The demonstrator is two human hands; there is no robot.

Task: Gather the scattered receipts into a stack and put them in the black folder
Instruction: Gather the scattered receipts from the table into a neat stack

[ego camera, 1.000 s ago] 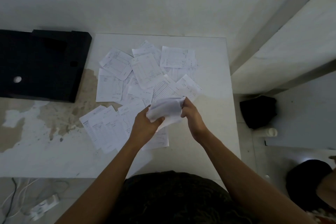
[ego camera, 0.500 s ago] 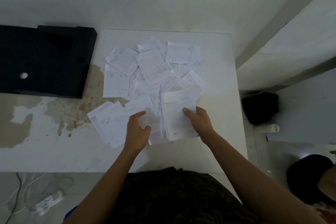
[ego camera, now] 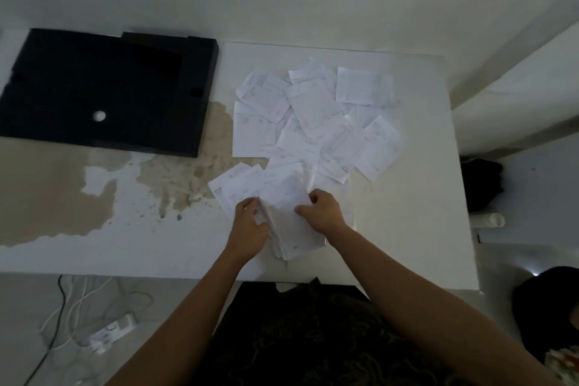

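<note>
The left hand (ego camera: 250,224) and right hand (ego camera: 324,213) grip the receipt stack (ego camera: 293,229) near the desk's (ego camera: 413,213) front edge; loose receipts (ego camera: 315,110) lie behind.

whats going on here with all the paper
A person is gathering receipts on a white table. The left hand and right hand hold a small stack of receipts by its two sides, near the table's front edge. Many loose receipts lie spread out beyond it, not yet collected. The black folder lies flat at the far left, with no receipts on it.
</note>
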